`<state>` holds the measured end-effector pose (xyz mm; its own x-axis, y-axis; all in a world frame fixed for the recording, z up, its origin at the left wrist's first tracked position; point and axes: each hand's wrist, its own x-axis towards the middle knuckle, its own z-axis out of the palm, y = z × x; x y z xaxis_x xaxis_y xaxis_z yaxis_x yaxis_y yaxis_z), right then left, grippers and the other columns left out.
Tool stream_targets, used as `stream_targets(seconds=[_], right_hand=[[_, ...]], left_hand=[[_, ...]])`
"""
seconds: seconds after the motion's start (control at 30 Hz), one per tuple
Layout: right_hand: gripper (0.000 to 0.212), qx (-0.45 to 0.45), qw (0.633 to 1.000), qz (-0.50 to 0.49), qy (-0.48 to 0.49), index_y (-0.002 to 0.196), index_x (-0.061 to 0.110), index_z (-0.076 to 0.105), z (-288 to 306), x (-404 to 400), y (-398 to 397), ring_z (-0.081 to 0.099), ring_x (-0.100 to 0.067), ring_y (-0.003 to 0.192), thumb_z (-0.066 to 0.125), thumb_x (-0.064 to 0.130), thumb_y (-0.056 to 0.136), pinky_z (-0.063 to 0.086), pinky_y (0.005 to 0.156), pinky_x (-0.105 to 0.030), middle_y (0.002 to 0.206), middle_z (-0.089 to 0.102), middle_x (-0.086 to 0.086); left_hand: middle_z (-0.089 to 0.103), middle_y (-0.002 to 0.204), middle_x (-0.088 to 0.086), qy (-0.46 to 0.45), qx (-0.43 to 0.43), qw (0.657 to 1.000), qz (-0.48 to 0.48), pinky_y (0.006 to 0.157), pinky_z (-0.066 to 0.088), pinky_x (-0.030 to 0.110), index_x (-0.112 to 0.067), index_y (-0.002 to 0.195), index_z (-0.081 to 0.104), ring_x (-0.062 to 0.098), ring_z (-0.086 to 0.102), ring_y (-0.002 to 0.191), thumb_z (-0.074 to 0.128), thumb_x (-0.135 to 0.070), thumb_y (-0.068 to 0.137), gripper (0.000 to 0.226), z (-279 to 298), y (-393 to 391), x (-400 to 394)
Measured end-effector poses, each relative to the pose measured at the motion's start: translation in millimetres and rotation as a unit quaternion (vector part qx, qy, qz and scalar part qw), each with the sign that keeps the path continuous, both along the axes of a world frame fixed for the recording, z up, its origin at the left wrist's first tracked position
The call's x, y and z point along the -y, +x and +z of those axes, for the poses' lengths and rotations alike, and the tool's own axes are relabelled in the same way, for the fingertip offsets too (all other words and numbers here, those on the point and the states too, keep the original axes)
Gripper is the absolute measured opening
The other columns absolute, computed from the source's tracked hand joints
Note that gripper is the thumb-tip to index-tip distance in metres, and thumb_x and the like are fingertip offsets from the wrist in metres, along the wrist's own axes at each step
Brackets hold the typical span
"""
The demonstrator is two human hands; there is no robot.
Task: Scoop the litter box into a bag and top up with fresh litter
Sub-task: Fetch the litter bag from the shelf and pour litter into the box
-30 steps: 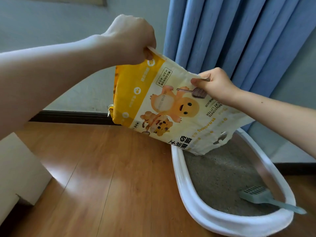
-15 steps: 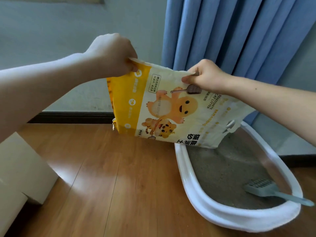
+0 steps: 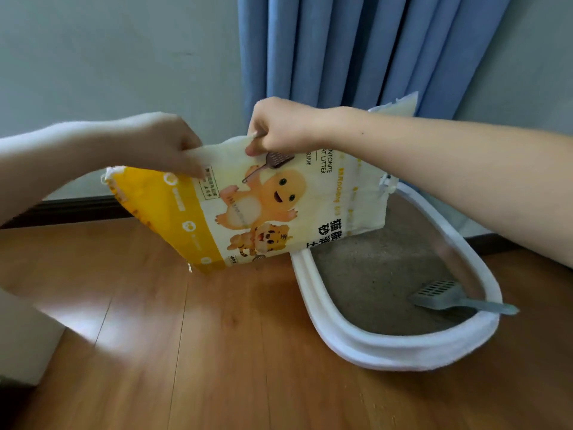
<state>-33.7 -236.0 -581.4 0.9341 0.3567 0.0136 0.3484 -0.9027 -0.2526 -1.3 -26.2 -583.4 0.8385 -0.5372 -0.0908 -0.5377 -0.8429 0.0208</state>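
Observation:
A yellow and cream cat litter bag [image 3: 260,209] hangs sideways in the air over the far left end of the white litter box [image 3: 387,352]. My left hand [image 3: 164,144] grips the bag's upper edge near its yellow bottom end. My right hand [image 3: 279,125] pinches the same edge further right. The bag's open end points right, over the box, partly hidden behind my right forearm. Grey litter [image 3: 378,274] fills the box. A grey slotted scoop [image 3: 443,296] lies in the box, its handle resting on the near right rim.
Wooden floor [image 3: 217,352] spreads in front and to the left. A blue curtain [image 3: 356,48] hangs behind the box against a pale wall. A white block-like object [image 3: 21,346] sits at the left edge.
Both hands have dropped lower and moved closer together along the bag's edge. The bag has sunk and levelled out, with its open end lifting slightly.

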Motion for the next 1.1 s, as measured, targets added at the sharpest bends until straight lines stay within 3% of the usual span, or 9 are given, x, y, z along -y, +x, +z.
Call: stream_targets(seconds=[0.1, 0.2, 0.3, 0.37, 0.47, 0.57, 0.8, 0.97, 1.1], right_hand=[[0.034, 0.000, 0.999, 0.031, -0.017, 0.064, 0.008, 0.049, -6, -10, 5, 0.030, -0.017, 0.048, 0.061, 0.024, 0.091, 0.025, 0.047, -0.026, 0.053, 0.033, 0.000], [0.029, -0.004, 0.999, 0.028, -0.046, 0.062, 0.003, 0.052, -11, -12, 13, 0.028, -0.016, 0.045, 0.057, 0.012, 0.089, 0.024, 0.046, -0.027, 0.050, 0.033, 0.000], [0.008, -0.051, 0.995, 0.034, -0.079, 0.077, 0.013, 0.073, -8, -3, 12, 0.051, -0.011, 0.051, 0.070, 0.019, 0.081, 0.039, 0.048, -0.026, 0.057, 0.058, 0.002], [0.015, -0.078, 0.989, 0.016, -0.124, 0.083, 0.017, 0.075, -2, 11, 9, 0.065, -0.016, 0.069, 0.077, 0.027, 0.072, 0.048, 0.055, -0.029, 0.074, 0.070, -0.001], [0.015, -0.100, 0.968, -0.034, -0.228, 0.077, 0.017, 0.070, 5, 42, 8, 0.064, -0.019, 0.070, 0.078, 0.028, 0.069, 0.047, 0.052, -0.027, 0.074, 0.068, -0.001], [0.023, -0.067, 0.949, -0.101, -0.291, 0.071, 0.016, 0.060, 10, 72, 8, 0.056, -0.020, 0.064, 0.078, 0.031, 0.070, 0.043, 0.054, -0.027, 0.069, 0.058, -0.002], [0.019, 0.026, 0.983, -0.065, -0.167, 0.083, 0.010, 0.071, 32, 66, 8, 0.058, -0.019, 0.064, 0.076, 0.027, 0.074, 0.044, 0.053, -0.028, 0.065, 0.060, 0.001], [0.020, 0.087, 0.994, -0.037, -0.054, 0.080, 0.008, 0.073, 36, 44, 9, 0.061, -0.013, 0.065, 0.078, 0.023, 0.068, 0.050, 0.056, -0.031, 0.067, 0.064, -0.004], [0.030, 0.065, 0.993, -0.044, 0.087, 0.073, -0.003, 0.069, 24, 51, 9, 0.045, -0.007, 0.060, 0.083, 0.023, 0.065, 0.035, 0.053, -0.023, 0.061, 0.050, -0.003]], left_hand=[[0.063, 0.071, -0.001, -0.057, -0.026, 0.998, 0.008, 0.058, 0.045, 0.030, -0.021, 0.078, 0.065, 0.017, 0.058, 0.068, 0.069, -0.047, 0.078, 0.026, -19, -8, 32], [0.060, 0.070, 0.008, -0.134, -0.028, 0.990, 0.026, 0.062, 0.047, 0.036, -0.008, 0.077, 0.067, 0.027, 0.057, 0.068, 0.069, -0.043, 0.080, 0.036, -35, -4, 51], [0.057, 0.064, 0.008, -0.198, -0.040, 0.979, 0.037, 0.056, 0.043, 0.034, -0.005, 0.071, 0.067, 0.022, 0.051, 0.059, 0.071, -0.035, 0.082, 0.032, -49, -1, 51], [0.058, 0.061, 0.005, -0.207, -0.052, 0.976, 0.043, 0.053, 0.042, 0.031, -0.010, 0.064, 0.063, 0.021, 0.054, 0.057, 0.070, -0.035, 0.083, 0.033, -58, -4, 48], [0.065, 0.068, 0.008, -0.239, -0.072, 0.966, 0.069, 0.056, 0.049, 0.034, -0.007, 0.070, 0.067, 0.025, 0.063, 0.063, 0.069, -0.033, 0.085, 0.030, -70, -4, 37], [0.064, 0.066, 0.006, -0.257, -0.083, 0.959, 0.084, 0.052, 0.043, 0.028, -0.009, 0.068, 0.065, 0.019, 0.060, 0.059, 0.070, -0.032, 0.084, 0.029, -80, -2, 28], [0.069, 0.062, -0.008, -0.187, -0.174, 0.964, 0.068, 0.054, 0.048, 0.021, -0.023, 0.070, 0.070, 0.007, 0.065, 0.058, 0.069, -0.029, 0.086, 0.017, -65, 6, 21], [0.062, 0.071, 0.000, -0.281, -0.092, 0.955, 0.033, 0.057, 0.043, 0.027, -0.012, 0.075, 0.062, 0.015, 0.058, 0.064, 0.070, -0.037, 0.082, 0.028, -29, -4, 71], [0.050, 0.065, 0.003, -0.348, -0.025, 0.937, 0.018, 0.056, 0.036, 0.029, -0.006, 0.072, 0.060, 0.021, 0.049, 0.064, 0.074, -0.030, 0.079, 0.029, -19, -2, 107]])
